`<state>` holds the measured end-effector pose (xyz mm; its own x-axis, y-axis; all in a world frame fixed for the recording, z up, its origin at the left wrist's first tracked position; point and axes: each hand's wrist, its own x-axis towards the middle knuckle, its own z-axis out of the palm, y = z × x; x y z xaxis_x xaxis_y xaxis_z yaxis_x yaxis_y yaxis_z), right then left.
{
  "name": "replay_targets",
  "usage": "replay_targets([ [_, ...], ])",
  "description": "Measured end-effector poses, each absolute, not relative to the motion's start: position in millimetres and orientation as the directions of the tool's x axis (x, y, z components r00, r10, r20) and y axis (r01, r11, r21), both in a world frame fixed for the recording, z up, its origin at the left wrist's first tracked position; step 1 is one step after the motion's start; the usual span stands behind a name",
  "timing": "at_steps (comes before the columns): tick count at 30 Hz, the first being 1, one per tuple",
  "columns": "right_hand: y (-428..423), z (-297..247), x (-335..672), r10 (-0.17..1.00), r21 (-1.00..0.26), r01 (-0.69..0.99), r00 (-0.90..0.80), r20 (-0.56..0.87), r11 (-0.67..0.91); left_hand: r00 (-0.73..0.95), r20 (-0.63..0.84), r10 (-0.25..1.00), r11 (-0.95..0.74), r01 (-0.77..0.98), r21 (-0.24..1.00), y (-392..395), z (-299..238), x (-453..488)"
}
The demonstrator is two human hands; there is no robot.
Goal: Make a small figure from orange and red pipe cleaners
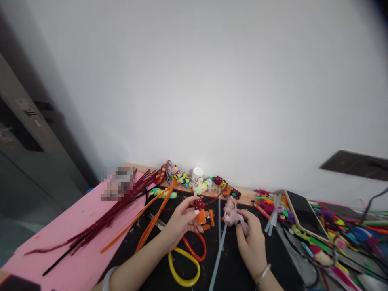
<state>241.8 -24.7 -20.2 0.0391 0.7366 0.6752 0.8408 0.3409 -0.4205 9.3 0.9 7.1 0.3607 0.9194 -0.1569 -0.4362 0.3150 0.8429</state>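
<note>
My left hand (182, 220) pinches a small dark red and orange pipe-cleaner figure (199, 207) between thumb and fingertips, above a black mat (236, 266). My right hand (251, 240) grips a pink glue gun (232, 216) whose nozzle points left toward the figure. A clear glue stick (218, 250) runs out of the gun toward me. Scissors with one red and one yellow handle loop (188, 262) lie under my left wrist. Both wrists wear bracelets.
Dark red pipe cleaners (112, 214) lie on a pink sheet (79, 250) at left, orange ones (151, 222) beside them. Small finished figures and a white cup (197, 175) line the wall. A phone (304, 214) and a heap of coloured pipe cleaners (336, 238) fill the right.
</note>
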Motion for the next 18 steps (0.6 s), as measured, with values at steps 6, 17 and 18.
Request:
replay_targets([
  [6, -32, -15, 228, 0.755, -0.452, 0.804, 0.006, 0.655, 0.386, 0.341, -0.100, 0.935, 0.249, -0.426, 0.870, -2, 9, 6],
  [17, -39, -11, 214, 0.747, -0.484, 0.737, -0.041, 0.664, 0.471, 0.307, -0.055, 0.950, 0.175, -0.378, 0.909, -4, 11, 4],
  [18, -40, -11, 212, 0.750, -0.492, 0.727, -0.048, 0.660, 0.479, 0.307, -0.059, 0.950, 0.179, -0.380, 0.907, -4, 11, 3],
])
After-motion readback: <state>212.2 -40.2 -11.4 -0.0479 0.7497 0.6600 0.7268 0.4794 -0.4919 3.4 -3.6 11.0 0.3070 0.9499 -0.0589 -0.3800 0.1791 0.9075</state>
